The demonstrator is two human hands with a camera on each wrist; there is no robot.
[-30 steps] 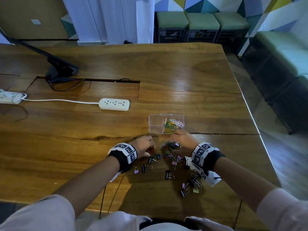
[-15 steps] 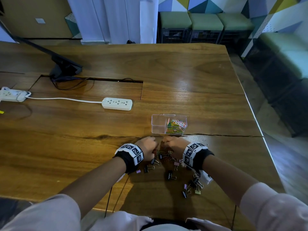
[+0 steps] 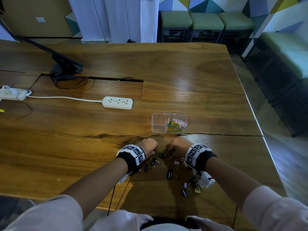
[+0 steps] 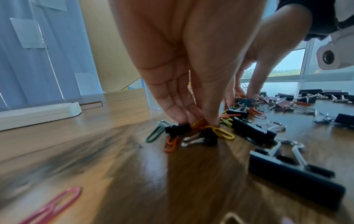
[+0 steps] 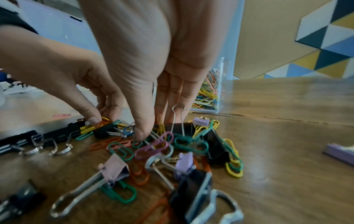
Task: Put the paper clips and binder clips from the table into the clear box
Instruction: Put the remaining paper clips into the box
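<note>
The clear box stands on the wooden table just beyond my hands, with coloured paper clips heaped in its right end. A mixed pile of paper clips and binder clips lies between my hands. My left hand pinches orange and yellow paper clips at the pile's left edge, beside a small black binder clip. My right hand reaches down into the pile, thumb and fingers closing on paper clips next to a black binder clip. More binder clips lie nearer me.
A white power strip and its cord lie to the far left of the box. A monitor stand sits behind a cable recess. The table's right edge runs close to the box. A pink paper clip lies apart at the left.
My right hand has drawn back from beside the box to the pile and now meets the left hand there. The left hand has stayed at the pile's left edge.
</note>
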